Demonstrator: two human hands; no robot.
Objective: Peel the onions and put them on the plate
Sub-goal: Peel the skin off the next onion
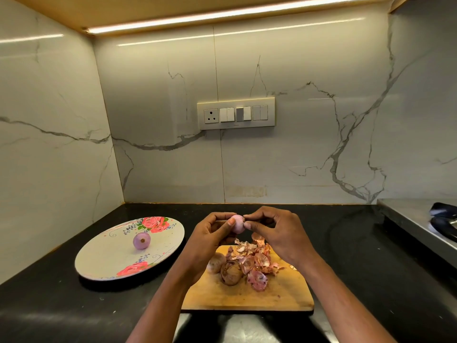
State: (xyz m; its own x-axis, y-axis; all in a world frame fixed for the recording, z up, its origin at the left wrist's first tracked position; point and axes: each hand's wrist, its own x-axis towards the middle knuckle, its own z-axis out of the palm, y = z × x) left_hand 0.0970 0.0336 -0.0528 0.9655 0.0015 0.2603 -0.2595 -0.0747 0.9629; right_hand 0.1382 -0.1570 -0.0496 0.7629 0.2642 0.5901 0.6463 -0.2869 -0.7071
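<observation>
A small pale pink onion (pixel 238 225) is held up above the wooden cutting board (pixel 247 297). My left hand (pixel 210 237) grips it from the left with thumb and fingers. My right hand (pixel 274 231) pinches at its top right side with curled fingertips. One peeled purple onion (pixel 141 240) lies on the white floral plate (pixel 106 258) at the left. Two unpeeled brown onions (pixel 231 273) sit on the board beside a heap of loose pink skins (pixel 257 262).
The black countertop (pixel 358 268) runs to marble walls behind and at the left. A steel stove edge (pixel 418 226) with a dark object stands at the right. A switch panel (pixel 235 113) is on the back wall.
</observation>
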